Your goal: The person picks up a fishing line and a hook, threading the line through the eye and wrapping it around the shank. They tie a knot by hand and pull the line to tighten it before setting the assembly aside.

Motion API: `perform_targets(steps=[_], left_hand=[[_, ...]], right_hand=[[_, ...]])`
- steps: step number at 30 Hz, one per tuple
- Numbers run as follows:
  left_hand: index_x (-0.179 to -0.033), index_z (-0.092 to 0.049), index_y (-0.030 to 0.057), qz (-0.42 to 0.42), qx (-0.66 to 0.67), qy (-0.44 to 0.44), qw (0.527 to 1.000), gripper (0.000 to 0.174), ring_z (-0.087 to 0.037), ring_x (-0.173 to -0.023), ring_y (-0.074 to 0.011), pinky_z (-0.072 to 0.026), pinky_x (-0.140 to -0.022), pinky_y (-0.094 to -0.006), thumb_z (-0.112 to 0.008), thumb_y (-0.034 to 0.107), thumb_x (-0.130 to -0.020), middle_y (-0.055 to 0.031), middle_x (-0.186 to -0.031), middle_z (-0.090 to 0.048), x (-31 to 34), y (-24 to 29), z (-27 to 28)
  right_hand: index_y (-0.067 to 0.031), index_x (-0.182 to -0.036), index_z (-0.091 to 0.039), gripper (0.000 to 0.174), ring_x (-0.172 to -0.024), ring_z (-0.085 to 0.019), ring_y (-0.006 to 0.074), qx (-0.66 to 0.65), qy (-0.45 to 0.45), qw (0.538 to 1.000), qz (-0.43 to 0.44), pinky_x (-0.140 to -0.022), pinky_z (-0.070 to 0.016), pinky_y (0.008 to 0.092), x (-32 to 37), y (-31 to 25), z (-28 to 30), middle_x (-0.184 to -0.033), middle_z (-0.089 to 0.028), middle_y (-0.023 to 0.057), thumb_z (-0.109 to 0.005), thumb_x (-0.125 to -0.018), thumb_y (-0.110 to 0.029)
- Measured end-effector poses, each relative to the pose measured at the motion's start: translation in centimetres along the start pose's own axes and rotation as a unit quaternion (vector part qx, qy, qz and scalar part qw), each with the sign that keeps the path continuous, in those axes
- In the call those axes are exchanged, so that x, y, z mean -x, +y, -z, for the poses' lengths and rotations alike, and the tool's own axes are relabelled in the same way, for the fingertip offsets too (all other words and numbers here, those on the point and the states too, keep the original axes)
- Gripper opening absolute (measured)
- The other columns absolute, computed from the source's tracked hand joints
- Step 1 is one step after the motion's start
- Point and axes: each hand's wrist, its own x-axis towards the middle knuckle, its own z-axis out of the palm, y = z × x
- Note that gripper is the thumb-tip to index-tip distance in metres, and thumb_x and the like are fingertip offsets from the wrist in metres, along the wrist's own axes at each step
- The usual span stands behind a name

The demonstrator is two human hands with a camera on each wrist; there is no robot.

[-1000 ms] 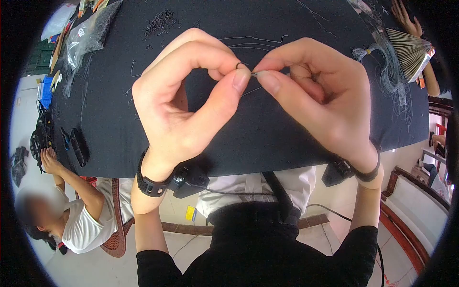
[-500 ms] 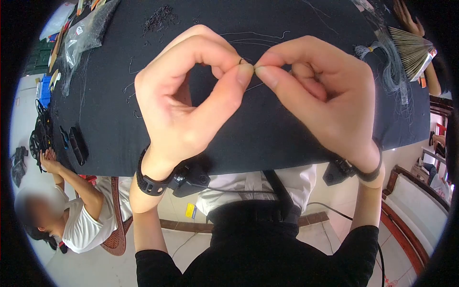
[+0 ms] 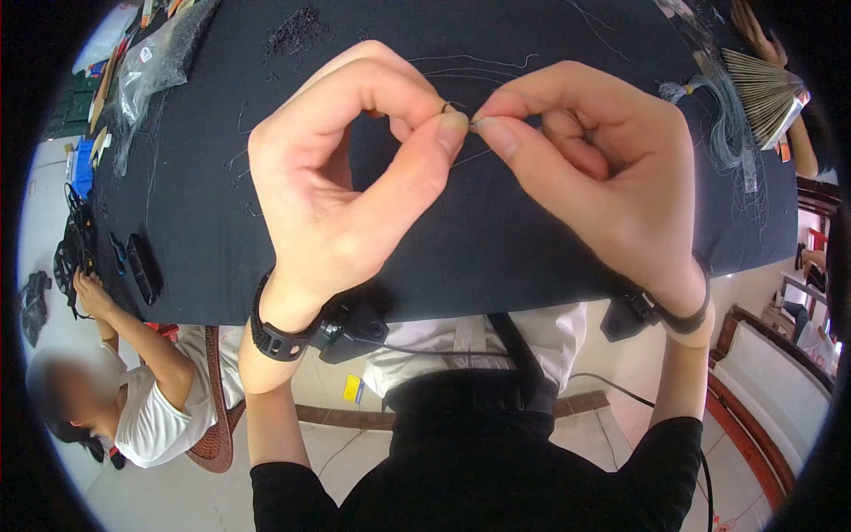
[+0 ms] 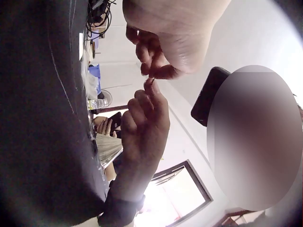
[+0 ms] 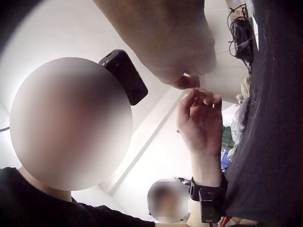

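Hook pile (image 3: 297,34) on table (image 3: 532,239), beyond L hand (image 3: 310,191); its fingers pinch hook (image 3: 446,107) above table, prob. to steady it. R hand's (image 3: 629,182) fingers pinched closed just beside, hold too small to ID. Line bundle (image 3: 729,133) far R, prob. avoiding tangles.

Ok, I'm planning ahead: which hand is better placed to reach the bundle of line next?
Probably the right hand: the line bundle lies on its side, whereas the left hand is farther away and pinches a dark curved piece. The right fingers are pinching too, so they'd need freeing first.
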Motion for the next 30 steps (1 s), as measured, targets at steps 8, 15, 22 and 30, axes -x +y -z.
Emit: perform_targets(steps=[8,15,22,30], left_hand=[[-0.072,-0.052,-0.0015,-0.007,-0.02,-0.006,1.0,0.002,-0.045,-0.065,-0.0098,-0.0331,-0.058,-0.0197,-0.053,-0.003,-0.073,-0.0068,-0.076,-0.051,-0.1,0.0,-0.2],[-0.072,-0.052,-0.002,0.015,0.035,-0.007,0.999,0.003,-0.046,-0.065,-0.0106,-0.034,-0.058,-0.0201,-0.051,-0.004,-0.072,-0.008,-0.075,-0.052,-0.1,-0.1,0.0],[-0.071,-0.053,-0.0022,0.012,0.064,0.0,0.998,0.002,-0.047,-0.067,-0.0133,-0.035,-0.06,-0.0212,-0.051,-0.002,-0.071,-0.0089,-0.074,-0.051,-0.2,-0.6,0.4],[-0.071,-0.053,-0.0024,0.016,0.051,0.009,0.999,0.002,-0.047,-0.067,-0.0138,-0.0347,-0.06,-0.0216,-0.052,-0.001,-0.07,-0.0095,-0.073,-0.051,-0.2,-0.2,0.2]], right_hand=[[-0.001,-0.085,-0.064,0.007,-0.046,-0.029,-0.0033,0.024,-0.007,1.0,-0.002,-0.044,-0.0213,0.0132,0.1,0.1,0.2,-0.051,-0.037,-0.0093,-0.064,-0.078,-0.002],[-0.0042,-0.076,-0.056,0.022,-0.051,-0.034,-0.001,-0.03,-0.1,0.99,-0.092,-0.045,-0.0241,0.0166,-0.7,0.2,3.1,-0.06,-0.043,-0.0054,-0.054,-0.087,-0.023],[-0.0086,-0.075,-0.044,0.032,-0.051,-0.039,0.0061,-0.257,-0.05,0.965,-0.024,-0.047,-0.0339,0.0179,-1.2,0.9,1.0,-0.084,-0.046,0.0053,-0.034,-0.094,-0.033],[-0.0114,-0.073,-0.036,0.029,-0.047,-0.033,0.0047,-0.359,-0.124,0.924,-0.039,-0.043,-0.0321,0.0169,-1.1,1.2,2.2,-0.064,-0.037,-0.0009,-0.03,-0.096,-0.028]])
